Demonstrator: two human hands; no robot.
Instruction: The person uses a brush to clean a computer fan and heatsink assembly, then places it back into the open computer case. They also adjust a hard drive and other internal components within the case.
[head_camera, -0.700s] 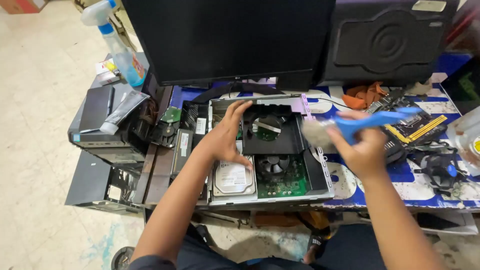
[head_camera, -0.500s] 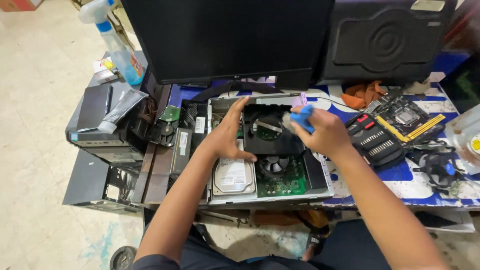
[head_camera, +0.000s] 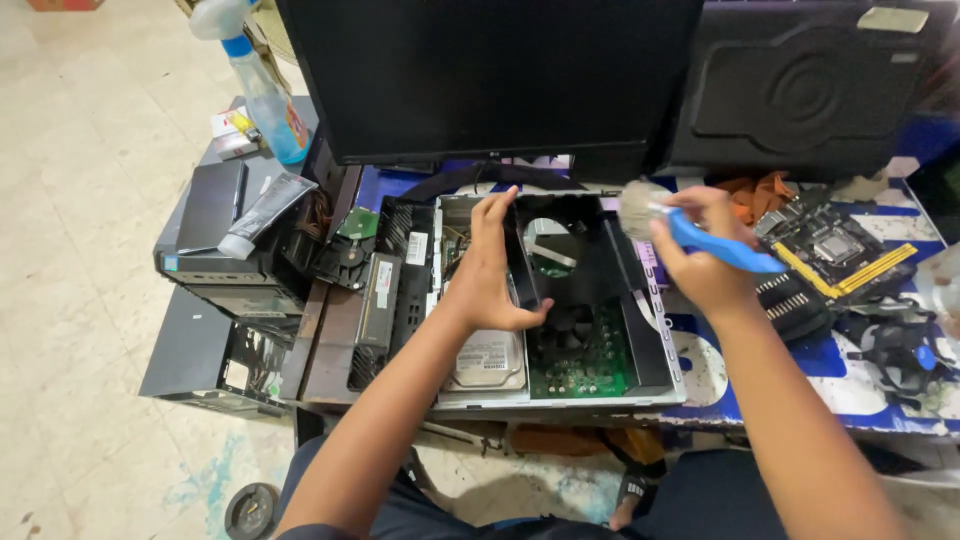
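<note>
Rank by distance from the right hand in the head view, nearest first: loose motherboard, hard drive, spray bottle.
From the right hand, which holds a blue-handled brush:
1. Loose motherboard, just to its right on the table.
2. Hard drive, lower left, inside the open case.
3. Spray bottle, far upper left.

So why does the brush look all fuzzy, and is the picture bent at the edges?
Head view: the brush in the right hand is a little soft, probably from motion; the left hand on the open computer case looks sharper. The monitor is very dark with no glare. The edges bow slightly, as with a wide lens.
</note>
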